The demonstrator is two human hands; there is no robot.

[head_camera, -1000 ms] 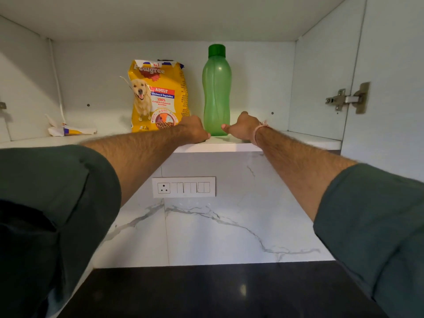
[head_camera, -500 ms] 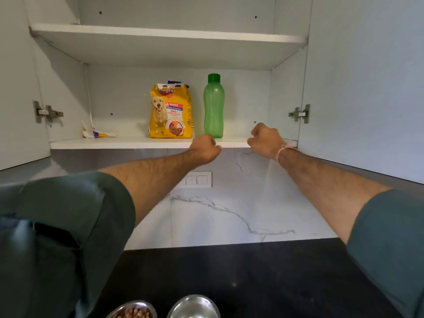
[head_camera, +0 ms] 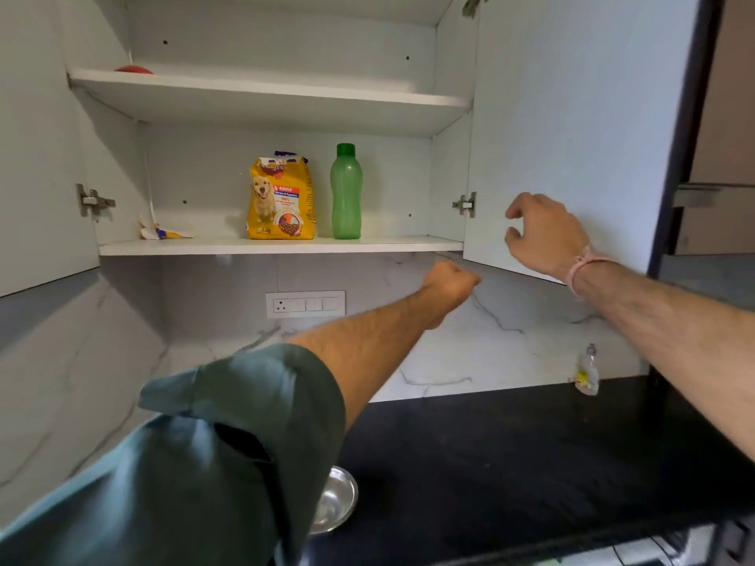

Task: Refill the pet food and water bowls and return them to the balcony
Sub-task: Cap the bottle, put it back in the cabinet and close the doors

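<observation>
A yellow dog food bag and a green water bottle stand side by side on the lower shelf of an open wall cabinet. My left hand is a closed fist below the shelf's front edge, holding nothing. My right hand hovers with curled, parted fingers in front of the open right cabinet door; whether it touches the door I cannot tell. A steel bowl sits on the black counter, half hidden by my left sleeve.
The left cabinet door also stands open. A crumpled wrapper lies at the shelf's left. A red object rests on the upper shelf. A small clear bag hangs on the marble wall near a switch plate.
Both hands have left the shelf edge and pulled back. The right hand has swung out to the open right door. The view has backed away, showing the upper shelf and counter.
</observation>
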